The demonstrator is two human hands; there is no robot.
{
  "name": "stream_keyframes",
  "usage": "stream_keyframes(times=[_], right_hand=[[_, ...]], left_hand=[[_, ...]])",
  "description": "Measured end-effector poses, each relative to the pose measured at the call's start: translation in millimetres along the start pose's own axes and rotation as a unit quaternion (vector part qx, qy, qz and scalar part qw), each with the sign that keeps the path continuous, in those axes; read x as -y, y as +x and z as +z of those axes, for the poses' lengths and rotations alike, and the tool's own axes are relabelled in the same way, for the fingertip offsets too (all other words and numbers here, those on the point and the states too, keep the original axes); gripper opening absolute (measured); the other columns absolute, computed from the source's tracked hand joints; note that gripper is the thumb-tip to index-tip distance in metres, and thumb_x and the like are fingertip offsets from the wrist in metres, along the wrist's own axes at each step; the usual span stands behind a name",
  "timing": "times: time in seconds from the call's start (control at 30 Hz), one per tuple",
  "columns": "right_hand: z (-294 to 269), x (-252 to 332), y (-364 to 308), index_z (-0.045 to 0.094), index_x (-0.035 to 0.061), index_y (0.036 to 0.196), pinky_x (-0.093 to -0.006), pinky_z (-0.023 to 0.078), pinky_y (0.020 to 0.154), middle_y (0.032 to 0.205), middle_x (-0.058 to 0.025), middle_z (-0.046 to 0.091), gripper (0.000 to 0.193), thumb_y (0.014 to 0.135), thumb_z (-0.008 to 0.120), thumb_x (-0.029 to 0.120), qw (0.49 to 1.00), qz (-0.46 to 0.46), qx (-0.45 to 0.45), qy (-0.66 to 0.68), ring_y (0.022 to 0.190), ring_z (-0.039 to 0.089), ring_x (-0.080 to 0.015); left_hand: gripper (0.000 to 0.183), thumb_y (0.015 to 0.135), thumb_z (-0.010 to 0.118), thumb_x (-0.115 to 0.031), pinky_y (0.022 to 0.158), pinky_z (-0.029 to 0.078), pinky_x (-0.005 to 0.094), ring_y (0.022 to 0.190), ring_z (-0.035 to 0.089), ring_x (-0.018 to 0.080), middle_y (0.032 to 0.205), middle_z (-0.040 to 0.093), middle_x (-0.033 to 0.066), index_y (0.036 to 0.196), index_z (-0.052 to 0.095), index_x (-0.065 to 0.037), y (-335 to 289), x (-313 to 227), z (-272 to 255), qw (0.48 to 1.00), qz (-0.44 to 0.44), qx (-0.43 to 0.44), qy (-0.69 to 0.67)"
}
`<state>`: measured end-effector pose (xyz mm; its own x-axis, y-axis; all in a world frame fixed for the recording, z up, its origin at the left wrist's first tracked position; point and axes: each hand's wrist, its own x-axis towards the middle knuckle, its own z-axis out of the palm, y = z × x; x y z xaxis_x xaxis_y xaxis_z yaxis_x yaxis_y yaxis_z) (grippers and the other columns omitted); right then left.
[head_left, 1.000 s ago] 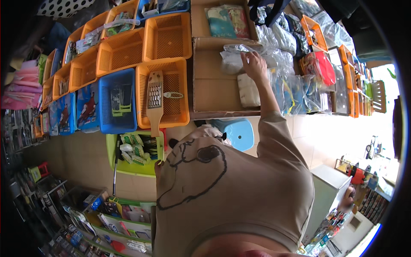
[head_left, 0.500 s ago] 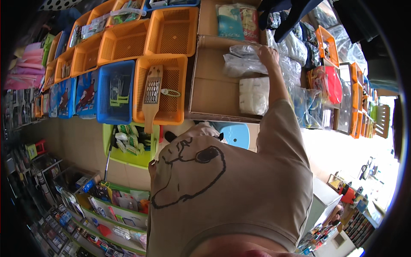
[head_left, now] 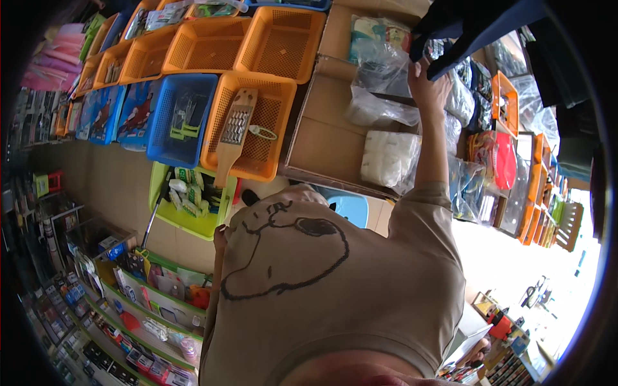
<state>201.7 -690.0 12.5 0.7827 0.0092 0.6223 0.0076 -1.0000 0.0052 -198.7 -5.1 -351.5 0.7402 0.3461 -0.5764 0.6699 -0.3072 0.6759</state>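
My right arm reaches far over a cardboard box (head_left: 322, 119). My right hand (head_left: 428, 83) has its fingers closed on the edge of a crumpled clear plastic bag (head_left: 383, 71). A dark blue hanging cloth (head_left: 479, 32) partly covers the fingertips. Under the bag's upper part lie a teal packet (head_left: 364, 35) and a red one beside it. A white soft pack (head_left: 388, 157) sits in the box nearer to me. Low at my left side, only a sliver of my left hand (head_left: 221, 233) shows past the shirt, and its fingers are hidden.
Left of the box stand orange baskets (head_left: 283, 45), one holding a wooden-handled grater (head_left: 238, 128), and a blue basket (head_left: 180, 119). A lime-green bin (head_left: 193, 222) and a light-blue stool (head_left: 347, 209) are below. Bagged goods and a red package (head_left: 502, 161) lie to the right.
My right hand has moved farther away, up to the hanging cloth, drawing the clear bag out over the teal and red packets. The view has shifted slightly.
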Motion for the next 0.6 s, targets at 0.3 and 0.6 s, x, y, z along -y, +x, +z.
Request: stream_keyframes(times=[0.3,0.6], right_hand=[[-74,123,22,0.074,0.0088,0.093,-0.035,0.047,0.069,0.076,-0.0044,0.066,0.023,0.072,0.072,0.002,0.931,-0.148,-0.237,0.236,0.072,0.063,-0.0243],[-110,258,-6,0.074,0.0048,0.089,-0.0318,0.044,0.06,0.069,-0.0044,0.063,0.019,0.07,0.072,0.005,0.841,-0.27,-0.06,0.465,0.06,0.059,-0.02]], left_hand=[[0.044,0.088,0.068,-0.019,0.084,0.05,0.0323,0.096,0.061,0.0204,0.107,0.062,0.012,0.127,0.053,-0.004,-7,-136,16,0.99,0.111,-0.053,-0.069],[0.092,0.074,0.084,-0.013,0.106,0.041,0.0337,0.129,0.046,0.0229,0.141,0.045,0.0141,0.148,0.029,-0.012,-40,-343,38,0.943,0.234,0.161,-0.176]])
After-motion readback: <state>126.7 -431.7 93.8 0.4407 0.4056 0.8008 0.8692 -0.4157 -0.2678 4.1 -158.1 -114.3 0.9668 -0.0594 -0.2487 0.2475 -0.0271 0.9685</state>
